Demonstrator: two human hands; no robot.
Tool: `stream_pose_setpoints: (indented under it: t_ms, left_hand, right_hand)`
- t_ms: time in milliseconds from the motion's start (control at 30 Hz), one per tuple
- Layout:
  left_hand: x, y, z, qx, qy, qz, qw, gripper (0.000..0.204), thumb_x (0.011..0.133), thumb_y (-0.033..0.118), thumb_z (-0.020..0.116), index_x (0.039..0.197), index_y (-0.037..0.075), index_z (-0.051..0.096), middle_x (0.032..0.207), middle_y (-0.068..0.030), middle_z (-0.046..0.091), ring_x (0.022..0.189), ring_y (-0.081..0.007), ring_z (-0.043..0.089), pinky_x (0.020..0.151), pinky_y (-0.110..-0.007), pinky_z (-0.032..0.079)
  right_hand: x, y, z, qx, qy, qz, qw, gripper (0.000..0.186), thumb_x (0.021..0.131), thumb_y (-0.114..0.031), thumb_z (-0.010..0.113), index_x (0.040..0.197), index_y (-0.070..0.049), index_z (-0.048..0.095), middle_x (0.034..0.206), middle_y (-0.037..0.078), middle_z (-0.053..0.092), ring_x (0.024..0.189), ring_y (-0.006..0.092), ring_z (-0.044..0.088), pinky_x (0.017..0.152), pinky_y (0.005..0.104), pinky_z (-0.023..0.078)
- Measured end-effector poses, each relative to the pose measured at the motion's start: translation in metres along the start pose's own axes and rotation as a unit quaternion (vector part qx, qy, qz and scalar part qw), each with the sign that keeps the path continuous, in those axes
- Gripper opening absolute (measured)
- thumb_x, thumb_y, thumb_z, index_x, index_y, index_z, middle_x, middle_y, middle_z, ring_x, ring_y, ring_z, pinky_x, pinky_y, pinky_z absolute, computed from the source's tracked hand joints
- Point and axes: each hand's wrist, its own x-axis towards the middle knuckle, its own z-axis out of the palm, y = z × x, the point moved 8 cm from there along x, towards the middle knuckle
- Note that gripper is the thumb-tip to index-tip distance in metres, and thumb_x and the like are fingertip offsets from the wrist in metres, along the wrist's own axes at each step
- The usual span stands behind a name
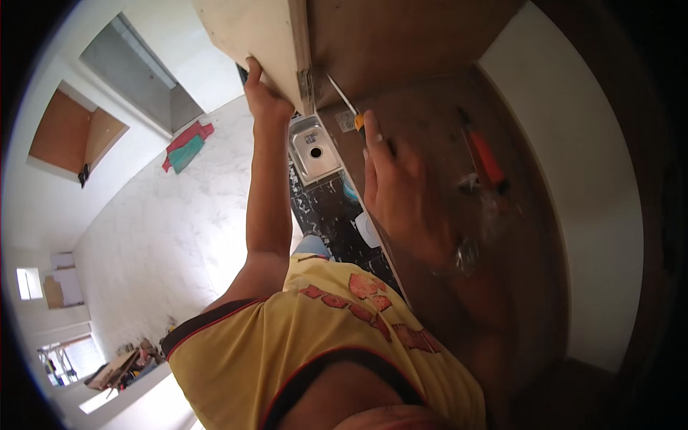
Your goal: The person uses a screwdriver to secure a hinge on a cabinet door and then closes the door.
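My left hand [269,97] is closed on the lower edge of a pale wooden cabinet door [247,25], thumb against its face. A metal hinge [307,84] is at the door's side. My right hand [398,190] grips a screwdriver [344,93] with a yellow and dark handle; its shaft points up-left, its tip a little right of the hinge. To the right of this hand, a red-and-black tool [486,158] and small clear plastic bags [491,222] lie on the brown cabinet board [523,236].
Below are a steel sink [308,132] and a dark speckled counter [322,208] with a white object [369,229]. Red and teal cloths [185,153] lie on the pale marble floor [165,236]. A pile of boards and clutter [129,365] is at lower left; a white wall strip [595,201] borders the right.
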Motion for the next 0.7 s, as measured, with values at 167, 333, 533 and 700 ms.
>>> stream_pose_setpoints:
  t_ms: [167, 333, 533, 700]
  left_hand:
    - [-0.057, -0.048, -0.021, -0.133, 0.045, -0.065, 0.988, 0.064, 0.104, 0.055, 0.052, 0.145, 0.005, 0.052, 0.136, -0.0163, 0.063, 0.118, -0.0369, 0.062, 0.098, -0.052, 0.052]
    - [-0.051, -0.019, -0.011, -0.058, -0.008, -0.063, 0.996, 0.061, 0.109, 0.05, 0.042, 0.153, 0.008, 0.04, 0.152, -0.0106, 0.049, 0.14, -0.0309, 0.047, 0.117, -0.047, 0.038]
    - [-0.043, -0.01, -0.002, -0.056, 0.012, -0.052, 0.997, 0.063, 0.108, 0.052, 0.046, 0.153, 0.008, 0.04, 0.152, -0.009, 0.049, 0.139, -0.0303, 0.047, 0.117, -0.047, 0.038]
    - [-0.047, -0.018, -0.001, -0.072, 0.01, -0.07, 0.995, 0.063, 0.107, 0.052, 0.046, 0.153, 0.009, 0.04, 0.153, -0.009, 0.048, 0.139, -0.0299, 0.047, 0.117, -0.046, 0.038]
  right_hand:
    - [-0.009, -0.012, -0.005, -0.085, -0.089, 0.023, 0.992, 0.052, 0.1, -0.008, 0.059, 0.15, -0.004, 0.049, 0.094, 0.02, 0.061, 0.073, 0.0378, 0.064, 0.065, 0.0466, 0.052]
    - [0.009, 0.007, -0.001, 0.19, -0.11, 0.237, 0.946, 0.05, 0.099, -0.007, 0.059, 0.149, -0.005, 0.053, 0.095, 0.018, 0.063, 0.073, 0.0352, 0.063, 0.064, 0.0437, 0.052]
    - [0.009, -0.019, -0.014, 0.069, -0.043, 0.022, 0.996, 0.059, 0.093, -0.006, 0.06, 0.15, -0.004, 0.048, 0.099, 0.023, 0.06, 0.07, 0.0381, 0.069, 0.06, 0.0449, 0.058]
    - [0.003, -0.027, -0.015, -0.065, -0.046, 0.021, 0.997, 0.055, 0.094, 0.002, 0.062, 0.149, -0.006, 0.054, 0.095, 0.013, 0.062, 0.061, 0.0233, 0.06, 0.055, 0.0364, 0.05]
